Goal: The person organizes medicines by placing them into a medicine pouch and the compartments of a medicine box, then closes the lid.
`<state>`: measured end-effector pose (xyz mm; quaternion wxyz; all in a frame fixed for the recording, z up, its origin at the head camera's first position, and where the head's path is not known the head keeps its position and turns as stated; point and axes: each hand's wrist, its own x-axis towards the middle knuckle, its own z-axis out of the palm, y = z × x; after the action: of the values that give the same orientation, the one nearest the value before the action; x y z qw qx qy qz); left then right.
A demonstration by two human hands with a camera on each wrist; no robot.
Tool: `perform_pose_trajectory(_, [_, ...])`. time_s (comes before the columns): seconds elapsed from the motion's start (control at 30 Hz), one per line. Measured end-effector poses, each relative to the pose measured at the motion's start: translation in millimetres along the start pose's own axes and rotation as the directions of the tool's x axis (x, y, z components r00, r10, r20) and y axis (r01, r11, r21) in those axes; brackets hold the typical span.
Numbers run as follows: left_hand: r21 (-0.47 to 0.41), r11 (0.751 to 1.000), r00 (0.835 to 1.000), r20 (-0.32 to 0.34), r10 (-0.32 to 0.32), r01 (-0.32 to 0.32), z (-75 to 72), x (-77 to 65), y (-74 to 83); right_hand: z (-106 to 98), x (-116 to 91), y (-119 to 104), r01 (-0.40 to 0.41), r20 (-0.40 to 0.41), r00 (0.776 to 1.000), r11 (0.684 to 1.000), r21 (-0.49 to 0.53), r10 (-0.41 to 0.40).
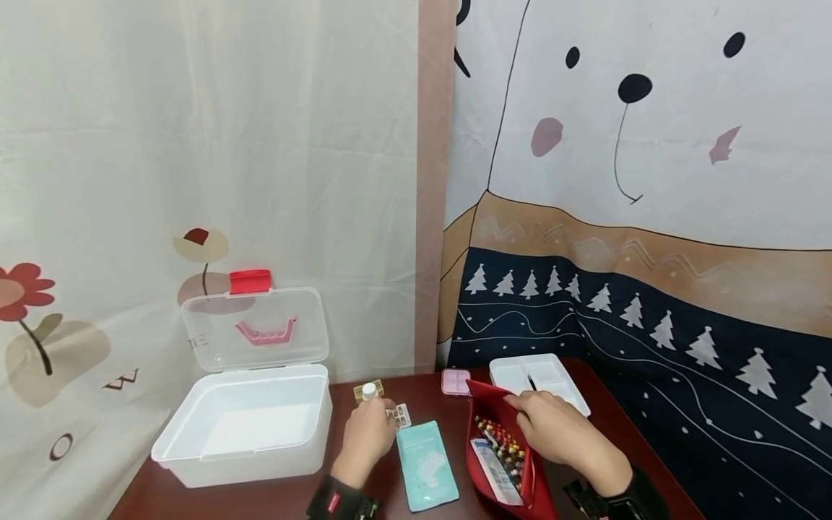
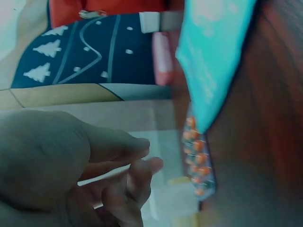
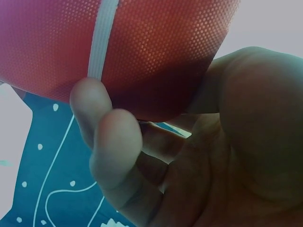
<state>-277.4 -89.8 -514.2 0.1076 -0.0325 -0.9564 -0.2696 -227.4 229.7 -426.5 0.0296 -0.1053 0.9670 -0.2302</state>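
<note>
My right hand (image 1: 552,431) grips the upper edge of an open red pouch (image 1: 477,473), thumb on one side and fingers curled on the other. In the right wrist view, a white strap (image 3: 102,40) runs down the pouch's red fabric (image 3: 156,56). Inside the pouch are a white packet (image 1: 497,473) and blister packs of red and yellow capsules (image 1: 505,442). My left hand (image 1: 367,433) hovers beside a white-capped bottle (image 1: 369,391), with nothing showing between thumb and fingers in the left wrist view. Close by lies a blister pack with orange pills (image 2: 196,161).
A teal packet (image 1: 427,466) lies between the hands. At left stands a clear white box (image 1: 260,462) with its lid raised. Behind are a gold blister pack (image 1: 359,393), a pink pill case (image 1: 455,382) and a white tray (image 1: 552,372). Curtains hang behind the table.
</note>
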Motion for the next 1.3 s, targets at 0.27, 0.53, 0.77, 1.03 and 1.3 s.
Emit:
perform_pose_trajectory(0.27, [0.047,0.997,0.997,0.060,0.056,-0.058,12.8,1.6,-8.6,-0.6,1.9,-1.6,0.011,0.005,1.000,0.999,-0.030,-0.011])
perform_pose_trajectory(0.53, [0.099,0.994,0.997,0.071,0.042,-0.049,20.2,-2.7,-11.2,-0.4,2.3,-0.8,0.020,0.008,1.000,1.000,-0.021,-0.020])
perform_pose_trajectory(0.77, [0.123,0.991,0.998,0.040,0.043,-0.048,23.5,-4.2,-10.6,1.4,1.9,-0.5,0.009,0.010,1.000,1.000,-0.015,-0.009])
perform_pose_trajectory(1.03, [0.116,0.993,1.000,0.021,0.022,-0.024,22.0,-2.6,-9.5,1.2,2.0,-2.5,0.002,0.026,1.000,1.000,-0.006,-0.001])
perform_pose_trajectory(1.3, [0.094,0.995,0.999,-0.028,0.032,-0.029,13.6,-1.8,-5.6,1.8,2.1,-2.8,0.001,0.019,1.000,1.000,-0.007,-0.001])
